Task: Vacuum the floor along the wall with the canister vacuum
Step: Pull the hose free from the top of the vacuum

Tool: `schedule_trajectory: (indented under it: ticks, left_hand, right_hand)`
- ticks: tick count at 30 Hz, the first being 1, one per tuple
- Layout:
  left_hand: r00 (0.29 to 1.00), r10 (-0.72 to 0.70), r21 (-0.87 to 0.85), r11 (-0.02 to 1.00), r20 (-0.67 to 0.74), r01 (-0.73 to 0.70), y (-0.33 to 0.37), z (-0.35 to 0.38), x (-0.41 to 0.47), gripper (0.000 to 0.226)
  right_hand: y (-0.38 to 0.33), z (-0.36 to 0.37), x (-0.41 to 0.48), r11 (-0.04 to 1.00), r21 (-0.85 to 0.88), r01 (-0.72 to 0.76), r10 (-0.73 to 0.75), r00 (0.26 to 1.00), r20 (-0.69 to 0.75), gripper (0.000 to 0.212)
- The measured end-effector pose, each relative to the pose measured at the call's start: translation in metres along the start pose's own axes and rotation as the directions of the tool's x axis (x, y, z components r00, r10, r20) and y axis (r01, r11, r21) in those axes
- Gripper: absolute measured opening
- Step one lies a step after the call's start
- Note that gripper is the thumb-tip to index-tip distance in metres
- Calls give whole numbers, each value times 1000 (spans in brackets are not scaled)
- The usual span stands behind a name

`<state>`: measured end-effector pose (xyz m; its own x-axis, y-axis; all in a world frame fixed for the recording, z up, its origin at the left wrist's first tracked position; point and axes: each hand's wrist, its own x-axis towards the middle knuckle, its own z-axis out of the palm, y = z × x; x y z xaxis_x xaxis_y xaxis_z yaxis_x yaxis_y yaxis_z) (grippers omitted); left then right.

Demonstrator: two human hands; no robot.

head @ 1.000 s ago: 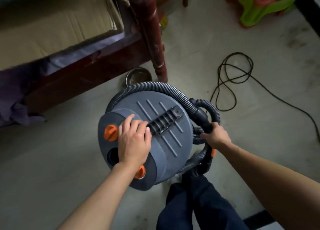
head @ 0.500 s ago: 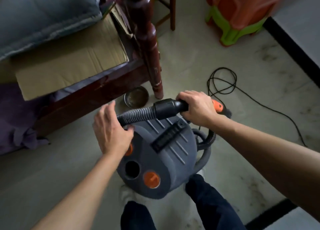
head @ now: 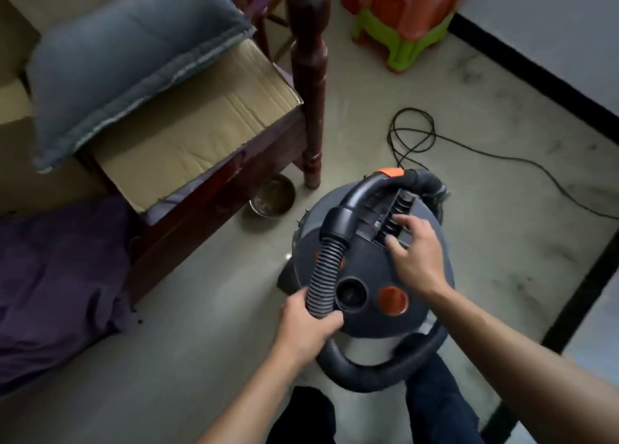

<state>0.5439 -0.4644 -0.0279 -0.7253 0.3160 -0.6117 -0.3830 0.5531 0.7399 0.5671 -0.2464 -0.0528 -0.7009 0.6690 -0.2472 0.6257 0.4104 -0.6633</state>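
1. Looking down through the head view, we see the hands have swapped jobs. Half a second back our right hand [head: 413, 252] gripped the hose's rigid end and our left hand [head: 306, 329] hovered open. Now the left hand is wrapped round the ribbed hose [head: 323, 276] low down, at the front edge of the canister vacuum [head: 368, 263]. The right hand has let go, and its spread fingers reach onto the carry handle [head: 398, 216] without closing round it.
2. The hands are apart, one at each side of the lid. The curved hose grip [head: 365, 192] lies across the lid, unheld.
3. We judge this to be setting up: the hose is being freed and the canister readied for a lift or shift. No cleaning along the wall [head: 536, 25] has begun. The vacuum stands on the floor [head: 201, 343] just ahead of our legs and near the bedpost [head: 308, 75], well apart from the wall's black skirting strip [head: 522, 75].
4. On materials:
   - The lid is matt grey plastic, round, with an orange button [head: 392, 299] and an open round port [head: 351, 293].
   - The hose is corrugated and flexible, ending in smooth black tubing.
   - The thin power cord [head: 412, 135] lies in loose loops.
   - A dull steel bowl [head: 273, 201] sits by the turned, glossy wooden post.
   - Creased cardboard [head: 187, 132] lies flat on the bed frame.
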Motion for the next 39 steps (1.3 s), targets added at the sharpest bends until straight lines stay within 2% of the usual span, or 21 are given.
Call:
schedule_trajectory:
  ticks: [4,6,7,8,9,10,11,12,13,14,16,19,21,24,27,29,31,33,35,37,39]
  left_hand:
    - [993,69,-22,997,98,-67,21,10,5,45]
    - [987,60,-98,994,149,-46,43,25,7,40]
    - [984,30,-161,987,177,-1,55,35,8,37]
    - [977,-8,-237,970,214,59,65,47,8,34]
    - [966,-38,-297,948,257,116,75,58,8,33]
    - [953,-57,-322,934,298,156,84,70,7,34]
    - [938,-68,-318,931,340,182,90,80,6,38]
    - [922,-76,-317,926,380,207,96,89,5,42]
    - [909,-85,-327,916,409,233,101,96,4,43]
    - [898,-99,-356,895,428,268,105,101,6,40]
    - [883,-128,-463,813,451,354,115,104,19,37]
    - [883,-225,-605,656,412,450,133,100,53,38]
    - [880,-285,-658,585,381,474,143,102,76,37]
    - [888,-328,-608,648,323,460,155,117,98,41]
    - [906,-307,-572,703,292,423,161,137,111,35]
    - [919,-288,-560,729,271,394,165,155,118,37]
    - [940,-262,-551,762,219,341,168,181,124,48]
    - [965,-234,-518,814,120,262,171,210,130,53]
    - [980,-196,-464,867,19,182,172,235,138,55]
    - [993,-119,-344,933,-23,104,167,253,144,63]
    - [999,-30,-183,982,26,34,157,266,143,68]
  right_hand:
    - [56,-22,-66,964,17,-264,261,935,-240,22]
    - [86,-33,-97,846,84,-527,529,807,-262,36]
    - [97,-36,-109,710,210,-673,704,683,-193,45]
    - [104,-40,-117,498,389,-775,849,527,-36,51]
    - [108,-43,-120,238,565,-790,896,403,186,52]
    - [111,-47,-120,-23,682,-731,845,350,404,49]
    - [113,-52,-118,-218,737,-640,772,350,531,44]
    - [113,-59,-113,-315,770,-555,735,371,568,35]
    - [115,-67,-105,-339,797,-499,729,396,558,24]
    - [117,-76,-96,-314,820,-479,736,422,529,15]
    - [120,-98,-79,-197,836,-513,734,488,472,15]
    - [131,-141,-57,166,781,-602,724,612,317,9]
    - [142,-171,-42,366,719,-591,677,699,230,18]
    - [155,-206,-4,460,693,-555,607,766,211,17]
    - [169,-223,49,492,683,-540,635,759,143,25]
    - [177,-226,84,658,497,-565,637,770,33,37]
    - [180,-224,115,832,150,-535,547,835,-57,40]
    - [168,-218,142,902,33,-431,432,901,-29,30]
    - [147,-207,169,912,170,-374,360,927,106,33]
    - [121,-192,190,837,308,-453,340,870,357,45]
    - [99,-174,203,820,290,-494,271,780,564,57]
